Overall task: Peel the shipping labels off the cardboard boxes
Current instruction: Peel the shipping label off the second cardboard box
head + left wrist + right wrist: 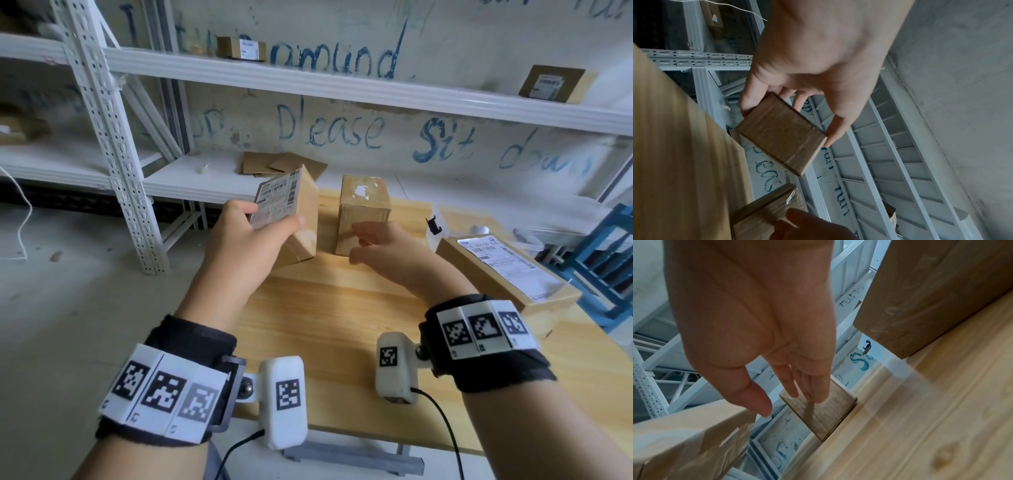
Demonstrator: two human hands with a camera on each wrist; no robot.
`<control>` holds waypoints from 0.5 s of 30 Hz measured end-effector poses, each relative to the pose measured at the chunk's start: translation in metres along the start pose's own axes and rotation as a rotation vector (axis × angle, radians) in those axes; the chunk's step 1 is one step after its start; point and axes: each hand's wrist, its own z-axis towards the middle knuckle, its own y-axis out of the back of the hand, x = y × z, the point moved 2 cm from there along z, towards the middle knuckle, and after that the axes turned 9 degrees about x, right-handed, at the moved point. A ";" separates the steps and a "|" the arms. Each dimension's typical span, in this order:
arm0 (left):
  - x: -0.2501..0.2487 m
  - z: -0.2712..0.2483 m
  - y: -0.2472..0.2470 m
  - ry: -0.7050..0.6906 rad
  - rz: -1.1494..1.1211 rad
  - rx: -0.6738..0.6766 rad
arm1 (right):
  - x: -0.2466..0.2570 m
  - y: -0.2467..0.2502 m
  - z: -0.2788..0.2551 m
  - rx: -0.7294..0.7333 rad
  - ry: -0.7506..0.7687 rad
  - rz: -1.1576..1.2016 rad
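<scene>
Head view gives us the widest layout: a wooden table [342, 325] with the flat labelled box [507, 274] lying at its right edge, label up and untouched. Next in size, at the far edge, the upright box [363, 212] stands with only white scraps on its top face, so we judge its label already off. Beside it, our left hand [239, 246] holds the small labelled box [291, 219] tilted above the table's left side, thumb across its shipping label [274, 202] and fingers wrapped behind; the left wrist view shows the box pinched between thumb and fingertips. Our right hand [387, 246] is slack and holds nothing, straight fingers [813, 386] close against the upright box; we cannot tell whether they press it.

To do this step well, we should bring the right hand over, keep the small box braced, lift a label corner with a nail, then pull low and slowly so the paper comes away whole.
</scene>
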 end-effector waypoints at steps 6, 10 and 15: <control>-0.003 -0.001 -0.004 -0.019 -0.030 0.024 | -0.008 -0.003 0.000 0.037 0.048 0.024; -0.004 -0.002 -0.016 -0.032 -0.072 0.074 | -0.018 -0.008 -0.005 0.041 0.050 0.213; -0.009 -0.010 -0.042 -0.073 -0.068 0.160 | -0.024 -0.022 -0.019 0.068 0.032 0.798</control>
